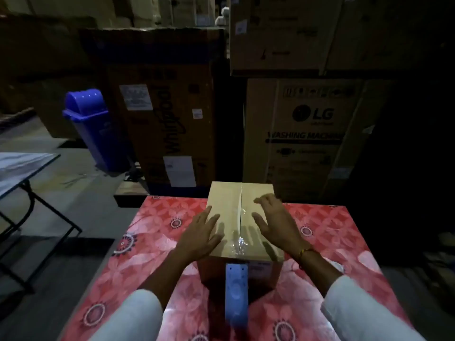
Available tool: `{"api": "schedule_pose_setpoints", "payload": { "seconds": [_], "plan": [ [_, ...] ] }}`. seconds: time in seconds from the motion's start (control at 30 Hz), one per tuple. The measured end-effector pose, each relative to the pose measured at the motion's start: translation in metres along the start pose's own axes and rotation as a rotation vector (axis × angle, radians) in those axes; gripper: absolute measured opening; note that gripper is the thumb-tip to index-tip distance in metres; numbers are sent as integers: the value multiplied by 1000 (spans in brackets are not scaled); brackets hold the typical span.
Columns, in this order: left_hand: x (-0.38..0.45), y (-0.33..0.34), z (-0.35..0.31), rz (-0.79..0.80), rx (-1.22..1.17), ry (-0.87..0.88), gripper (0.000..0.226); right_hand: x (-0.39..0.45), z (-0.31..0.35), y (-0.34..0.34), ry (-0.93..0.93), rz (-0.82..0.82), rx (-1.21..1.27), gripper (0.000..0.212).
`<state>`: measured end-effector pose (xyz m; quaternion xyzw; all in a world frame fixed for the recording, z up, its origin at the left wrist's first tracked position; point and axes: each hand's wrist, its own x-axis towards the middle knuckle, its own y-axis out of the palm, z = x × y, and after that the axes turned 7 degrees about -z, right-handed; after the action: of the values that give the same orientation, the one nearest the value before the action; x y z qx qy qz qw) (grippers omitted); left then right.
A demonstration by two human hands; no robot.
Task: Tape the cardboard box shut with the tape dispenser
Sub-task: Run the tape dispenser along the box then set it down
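A brown cardboard box (226,205) stands on the red flowered table (157,230), its two top flaps folded down with a seam along the middle. Clear shiny tape (238,243) lies over the near end of the seam. My left hand (200,236) rests flat on the box's left edge, fingers spread. Over the right flap, my right hand (275,222) is spread with the fingers slightly curled. A blue tape dispenser (235,296) stands against the box's near side, between my forearms; neither hand touches it.
Large appliance cartons (307,134) are stacked just behind the table. A blue swing-lid bin (93,126) stands on the floor at the left. A folding table (22,168) juts in from the left edge. The surroundings are dark.
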<state>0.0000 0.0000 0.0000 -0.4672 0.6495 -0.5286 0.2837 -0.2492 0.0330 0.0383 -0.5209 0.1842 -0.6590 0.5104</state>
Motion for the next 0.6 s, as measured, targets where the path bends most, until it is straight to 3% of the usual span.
{"api": "schedule_pose_setpoints", "payload": {
  "seconds": [0.23, 0.37, 0.6],
  "plan": [
    [-21, 34, -10, -18, -121, -112, 103, -66, -11, 33, 171, 162, -20, 39],
    [-26, 40, -14, -63, -123, -145, 93, -79, -10, 38, 220, 164, -9, 53],
    [-40, 47, -29, -117, -136, -231, 78, -80, -24, 42, 163, 153, 47, 41]
  ]
}}
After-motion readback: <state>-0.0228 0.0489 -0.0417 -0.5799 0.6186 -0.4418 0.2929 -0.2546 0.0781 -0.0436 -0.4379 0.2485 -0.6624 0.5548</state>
